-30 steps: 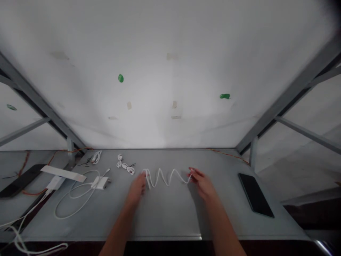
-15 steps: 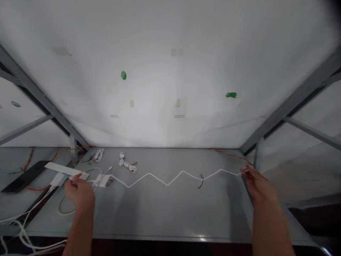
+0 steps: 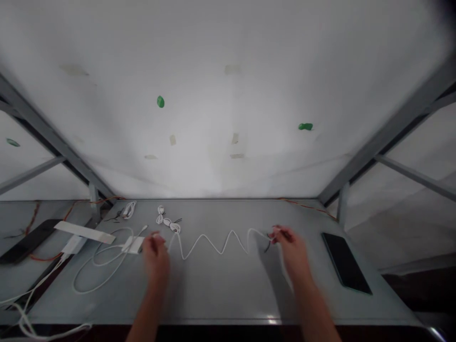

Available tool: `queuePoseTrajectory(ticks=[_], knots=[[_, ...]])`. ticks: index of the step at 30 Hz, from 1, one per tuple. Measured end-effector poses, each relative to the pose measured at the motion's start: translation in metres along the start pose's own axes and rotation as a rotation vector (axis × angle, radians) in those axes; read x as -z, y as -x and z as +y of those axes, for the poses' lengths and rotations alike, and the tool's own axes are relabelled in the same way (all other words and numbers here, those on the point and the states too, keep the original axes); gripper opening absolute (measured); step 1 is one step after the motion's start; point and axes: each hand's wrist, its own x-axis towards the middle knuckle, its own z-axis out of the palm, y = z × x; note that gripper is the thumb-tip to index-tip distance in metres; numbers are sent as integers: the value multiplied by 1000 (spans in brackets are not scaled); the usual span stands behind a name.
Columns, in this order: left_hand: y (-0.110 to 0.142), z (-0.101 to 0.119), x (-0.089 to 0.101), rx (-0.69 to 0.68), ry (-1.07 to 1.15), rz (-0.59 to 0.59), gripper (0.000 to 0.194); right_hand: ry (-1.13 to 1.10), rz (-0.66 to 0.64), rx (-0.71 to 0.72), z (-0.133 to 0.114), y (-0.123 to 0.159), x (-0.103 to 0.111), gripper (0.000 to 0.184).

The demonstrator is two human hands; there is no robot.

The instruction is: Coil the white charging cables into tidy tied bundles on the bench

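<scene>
A thin white cable (image 3: 213, 244) zigzags across the grey table (image 3: 221, 289) between my two hands. My left hand (image 3: 156, 256) pinches its left end, just right of a white charger block (image 3: 133, 244). My right hand (image 3: 292, 249) pinches the right end, beside a small black twist tie (image 3: 268, 246). Both hands are slightly blurred by motion.
A black phone (image 3: 345, 263) lies at the right. A looped white cable (image 3: 103, 266) and a white strip (image 3: 83, 232) lie at the left. Small bundled white cables (image 3: 167, 221) sit near the back edge. Metal frame posts stand at both back corners; another dark phone (image 3: 24, 240) lies far left.
Half a second ago my hands were far apart with the cable stretched nearly straight. Both hands have come back inward, and the cable folds into tighter zigzags again.
</scene>
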Motion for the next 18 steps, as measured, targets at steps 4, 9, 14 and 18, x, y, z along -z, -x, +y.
queuePoseTrajectory(ticks=[4, 9, 14, 18], knots=[[55, 6, -37, -317, -188, -181, 39, 228, -191, 209, 8, 49, -52, 26], [75, 26, -56, -310, -123, -574, 36, 286, -491, 257, -5, 66, -82, 21], [63, 54, -59, -298, 40, -732, 29, 125, -621, 213, -24, 55, -93, 16], [57, 67, -58, -309, 82, -800, 27, 72, -600, 184, -31, 50, -97, 17]])
